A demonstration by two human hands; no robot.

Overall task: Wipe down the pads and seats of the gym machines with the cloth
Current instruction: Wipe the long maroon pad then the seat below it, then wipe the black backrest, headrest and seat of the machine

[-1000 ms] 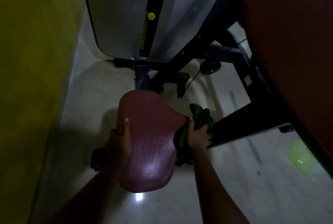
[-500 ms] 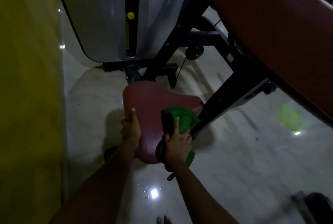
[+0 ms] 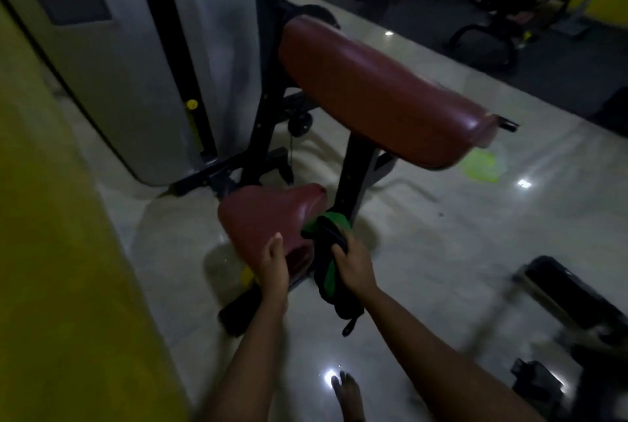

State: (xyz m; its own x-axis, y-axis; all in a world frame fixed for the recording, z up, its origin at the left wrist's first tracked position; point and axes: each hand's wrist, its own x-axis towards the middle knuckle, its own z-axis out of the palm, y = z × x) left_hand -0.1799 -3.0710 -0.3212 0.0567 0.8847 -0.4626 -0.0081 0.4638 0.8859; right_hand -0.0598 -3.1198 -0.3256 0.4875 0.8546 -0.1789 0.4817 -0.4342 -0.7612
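Hanging from the right hand [image 3: 353, 267], the cloth [image 3: 327, 253] runs lengthwise from a bunched green end against the right edge of the seat [image 3: 265, 214] down toward the floor [image 3: 441, 251]. It ends in a dark tail with a small loop. It is green and black and crumpled, and the fingers curl tightly round its middle. The left hand [image 3: 274, 265] grips the seat's near, narrow end, thumb lying on top. Glossy maroon, the seat widens toward the black frame [image 3: 353, 177]. A long maroon pad [image 3: 384, 95] slopes above it, stretching away to the right.
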